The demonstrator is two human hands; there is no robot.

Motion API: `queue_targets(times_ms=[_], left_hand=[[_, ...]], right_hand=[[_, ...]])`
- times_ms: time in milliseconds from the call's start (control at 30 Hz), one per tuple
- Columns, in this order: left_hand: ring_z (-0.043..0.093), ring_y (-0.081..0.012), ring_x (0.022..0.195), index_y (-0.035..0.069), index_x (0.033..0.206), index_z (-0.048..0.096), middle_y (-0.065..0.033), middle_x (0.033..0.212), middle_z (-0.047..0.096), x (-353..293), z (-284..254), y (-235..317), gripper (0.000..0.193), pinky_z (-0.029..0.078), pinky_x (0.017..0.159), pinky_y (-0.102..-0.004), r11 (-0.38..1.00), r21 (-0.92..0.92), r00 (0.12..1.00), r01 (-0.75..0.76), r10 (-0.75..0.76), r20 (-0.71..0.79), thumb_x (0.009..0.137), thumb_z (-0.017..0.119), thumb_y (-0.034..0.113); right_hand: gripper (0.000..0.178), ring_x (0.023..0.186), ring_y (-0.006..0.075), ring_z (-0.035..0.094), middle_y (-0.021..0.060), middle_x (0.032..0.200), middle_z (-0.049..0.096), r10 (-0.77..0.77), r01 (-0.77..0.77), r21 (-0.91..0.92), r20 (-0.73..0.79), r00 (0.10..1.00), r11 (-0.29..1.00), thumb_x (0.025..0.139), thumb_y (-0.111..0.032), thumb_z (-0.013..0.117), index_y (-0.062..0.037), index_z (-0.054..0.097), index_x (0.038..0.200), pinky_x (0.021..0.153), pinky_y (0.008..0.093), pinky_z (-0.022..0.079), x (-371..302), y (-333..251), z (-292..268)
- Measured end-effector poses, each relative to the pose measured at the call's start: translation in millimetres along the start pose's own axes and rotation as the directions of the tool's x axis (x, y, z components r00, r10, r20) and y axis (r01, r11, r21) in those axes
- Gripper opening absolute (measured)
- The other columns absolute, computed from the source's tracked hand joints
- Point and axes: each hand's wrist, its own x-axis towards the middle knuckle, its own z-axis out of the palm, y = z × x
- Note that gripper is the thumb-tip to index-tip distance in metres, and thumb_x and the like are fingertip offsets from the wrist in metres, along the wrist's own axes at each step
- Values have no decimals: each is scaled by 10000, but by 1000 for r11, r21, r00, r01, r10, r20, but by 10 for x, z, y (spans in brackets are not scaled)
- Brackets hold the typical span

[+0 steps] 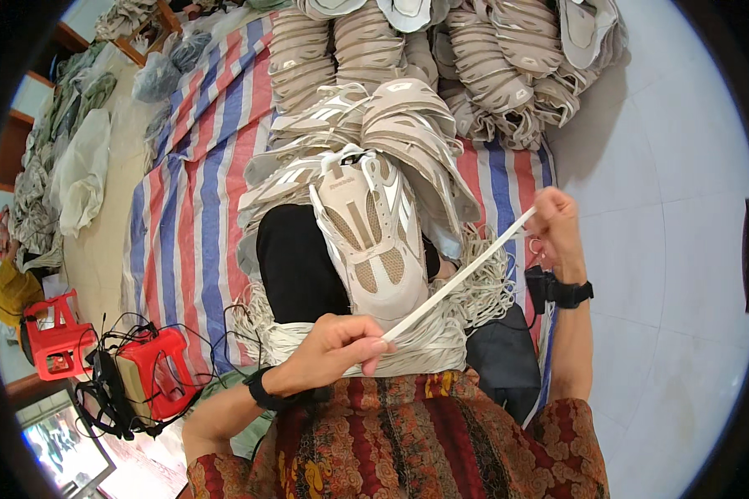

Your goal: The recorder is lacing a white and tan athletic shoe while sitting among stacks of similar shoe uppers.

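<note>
A beige and white sneaker [373,237] rests on my black-trousered knee [295,266], toe toward me. I hold a flat white shoelace [466,274] stretched taut across its toe. My left hand [333,349] pinches the lace's near end just below the shoe. My right hand [555,226], raised to the right of the shoe, pinches the far end. Under the shoe lies a heap of loose white laces [441,333].
Several rows of matching beige sneakers [408,75] are stacked ahead on a red, blue and white striped tarp [195,191]. Two red plastic stools [154,370] with black cables stand at lower left. Pale tiled floor [674,166] lies to the right.
</note>
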Motion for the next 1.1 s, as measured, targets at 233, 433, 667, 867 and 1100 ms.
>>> queue_targets(times_ms=[233, 433, 667, 867, 1100], left_hand=[[503, -41, 497, -8, 869, 601, -8, 593, 559, 87, 81, 27, 142, 395, 451, -189, 992, 123, 996, 3, 7, -88, 894, 518, 105], [482, -23, 437, -2, 776, 592, 4, 539, 542, 306, 155, -34, 165, 370, 385, -183, 964, 265, 976, 6, 52, -209, 871, 561, 130], [491, -42, 425, -2, 760, 580, -3, 545, 543, 453, 13, 54, 185, 393, 375, -185, 970, 232, 950, 69, 7, -313, 880, 545, 133], [521, -41, 516, 2, 854, 593, -7, 633, 574, 459, -194, -142, 153, 427, 457, -197, 1000, -15, 910, -23, 14, -414, 881, 541, 143], [529, -64, 617, 33, 831, 566, -7, 696, 576, 457, -476, -324, 167, 432, 542, -189, 995, -89, 889, 47, -82, -451, 887, 535, 188]], right_hand=[[157, 444, 159, 476, 53, 574, 528, -121, 92, -889, 41, 992, 449, 736, -137, 653, -10, 594, 665, 429, 310, 379, 139, -33, -224], [343, 955, 321, 557, 153, 1020, 590, -465, 522, -841, 409, 785, 140, 678, -111, 685, -46, 586, 999, 782, 362, 464, -112, -57, 594], [321, 795, 315, 609, 165, 877, 619, -40, 381, -463, 592, 805, 800, 818, -182, 573, -51, 545, 1110, 701, 358, 478, -364, -70, 1446], [232, 649, 100, 583, 83, 747, 637, 59, 171, -321, 599, 799, 931, 830, -79, 544, -16, 597, 1047, 580, 262, 458, -158, -43, 1390], [149, 521, 72, 567, 69, 622, 614, 151, 34, -481, 341, 928, 876, 810, -66, 572, 14, 611, 929, 460, 233, 430, -29, 23, 1459]])
